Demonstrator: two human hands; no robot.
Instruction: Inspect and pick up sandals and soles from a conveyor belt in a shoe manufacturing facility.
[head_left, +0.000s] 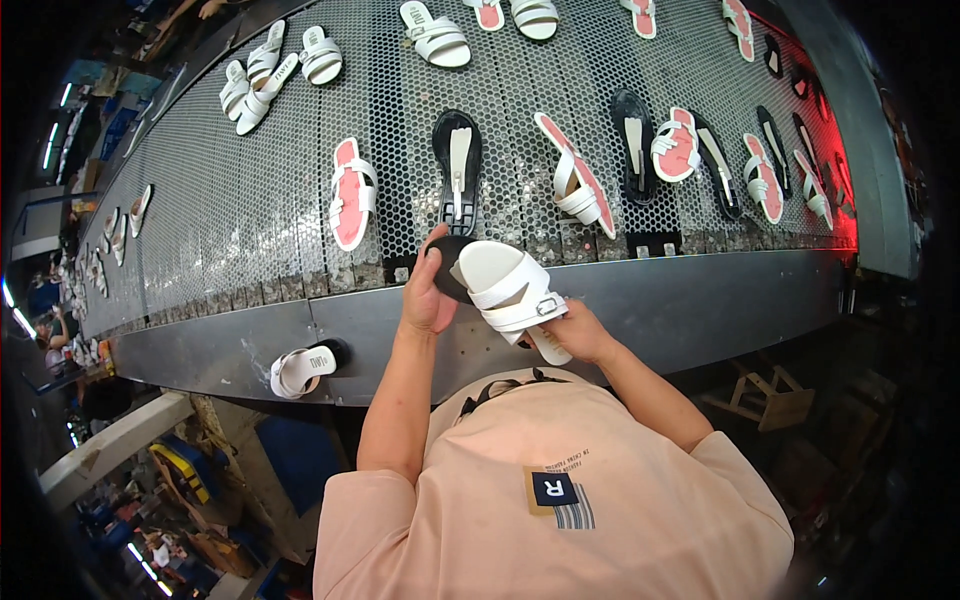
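Observation:
Close in front of my body, my right hand (580, 332) grips a white strappy sandal (497, 270) by its heel end. A small buckle shows on its side strap, and the toe points away from me. My left hand (430, 292) is closed round the edge of a black sole (450, 266), thumb on top. The sole lies against the left side of the sandal's toe; whether the two are joined I cannot tell. Part of the sole is hidden behind the sandal and my fingers. Just beyond, a longer black sole (458, 165) lies on the conveyor.
The metal mesh conveyor (240, 190) carries white sandals with pink insoles (351, 195) and black soles (632, 145). Finished-looking white slides (436, 38) lie farther back. Another slide (303, 368) rests on the grey front ledge (370, 345). Red light glows at the right end.

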